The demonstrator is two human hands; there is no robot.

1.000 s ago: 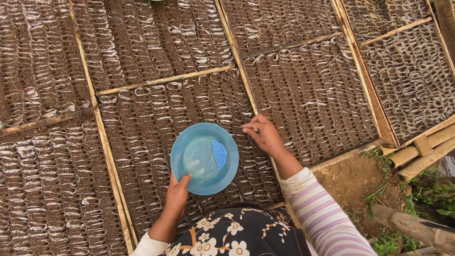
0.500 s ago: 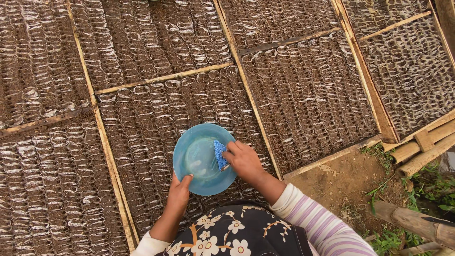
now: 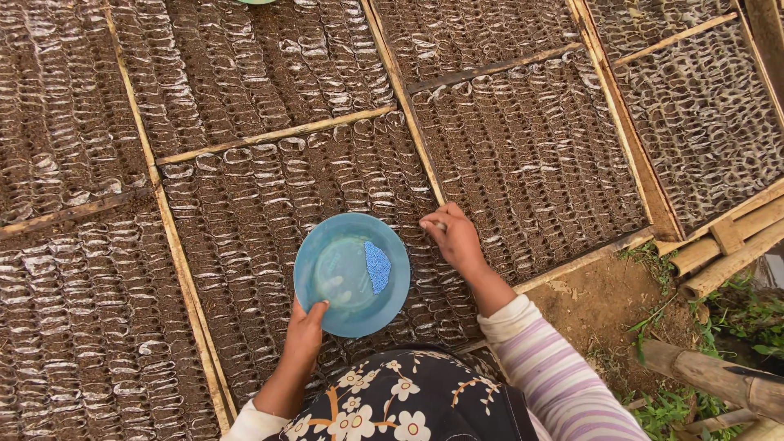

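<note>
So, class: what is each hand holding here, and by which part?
The left hand holds the blue plate by its near rim. The right hand has its fingertips pinched over the soil-filled bags; what they hold cannot be told.

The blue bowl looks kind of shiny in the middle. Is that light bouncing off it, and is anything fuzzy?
Head view: yes, the blue bowl shows a pale sheen in its middle, soft daylight reflecting, with no hard shadows anywhere. The plastic rims of the soil bags glint white too. The left hand, right hand and blue granules look sharp; straight bamboo slats bend slightly towards the edges, a wide-lens effect.
</note>
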